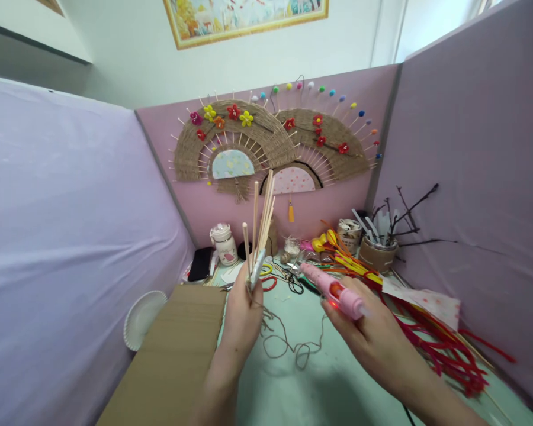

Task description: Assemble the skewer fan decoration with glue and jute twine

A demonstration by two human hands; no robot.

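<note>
My left hand (241, 305) is closed around a small piece with a pale patterned face (257, 269), seen nearly edge-on. Several thin wooden sticks (266, 219) fan upward from that piece. Brown twine (286, 343) trails from below this hand in loose loops across the table. In my right hand (373, 328) is a pink hot glue gun (322, 281), gripped with its nozzle pointing left toward the sticks. A gap separates the nozzle from the sticks. Red-handled scissors (270, 283) lie on the table just behind my left hand.
Brown cardboard (173, 349) lies at the left beside a white paper plate (144, 319). At the back stand a white bottle (224, 245) and a phone (201, 264). Pipe cleaners (448, 355) and a pot of twigs (377, 255) occupy the right. Two woven fans (235, 130) hang behind.
</note>
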